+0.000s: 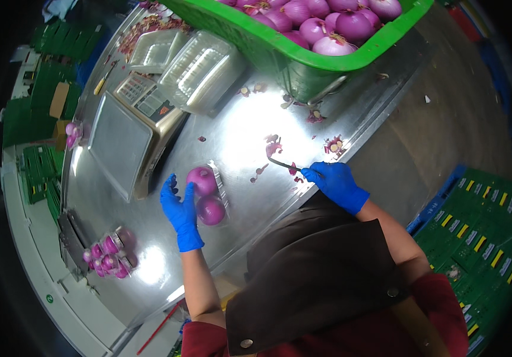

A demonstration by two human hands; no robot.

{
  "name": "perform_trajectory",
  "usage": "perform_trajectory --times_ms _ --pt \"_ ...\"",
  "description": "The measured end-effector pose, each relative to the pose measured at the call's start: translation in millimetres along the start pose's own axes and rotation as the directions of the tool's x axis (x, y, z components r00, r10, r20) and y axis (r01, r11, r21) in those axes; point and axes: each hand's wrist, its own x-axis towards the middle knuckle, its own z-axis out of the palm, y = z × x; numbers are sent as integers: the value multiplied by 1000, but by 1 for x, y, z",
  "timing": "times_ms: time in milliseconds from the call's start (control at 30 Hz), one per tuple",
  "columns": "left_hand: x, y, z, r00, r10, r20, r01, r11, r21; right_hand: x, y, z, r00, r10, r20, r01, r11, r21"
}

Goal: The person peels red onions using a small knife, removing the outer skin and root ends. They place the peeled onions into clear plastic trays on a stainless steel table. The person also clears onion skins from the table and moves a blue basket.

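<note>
My left hand (180, 209), in a blue glove, has its fingers spread and holds nothing. Its thumb tip lies at the edge of a red onion (203, 180); whether they touch I cannot tell. That onion and a second red onion (211, 210) sit side by side in a clear plastic tray (219, 182) on the steel table. In my gloved right hand (338, 185) is a small knife (285, 165) with a thin, curved dark blade. The blade points left, its tip by a scrap of onion skin (274, 147). Most of the handle is hidden in my fist.
A green crate (300, 73) of peeled red onions stands at the table's far side. Beside it are stacked clear trays (200, 71) and a weighing scale (122, 143). Packed onions (108, 256) sit at the left; a yellow-handled knife (102, 82) lies beyond the scale.
</note>
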Motion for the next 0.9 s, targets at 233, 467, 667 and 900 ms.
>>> perform_trajectory --times_ms 233,467,667,900 --pt "-57 -96 -29 844 -392 365 486 848 -213 2 -8 2 987 154 50 -158 983 93" --pt "-101 -96 -12 805 -514 296 559 493 -666 -2 -18 4 992 113 53 -117 990 72" --pt "-145 -163 -43 719 -670 182 473 281 -835 -10 -13 13 996 81 29 -83 990 110" --pt "-67 -218 -84 626 -775 88 214 62 -975 -13 10 37 995 61 -80 -43 977 210"
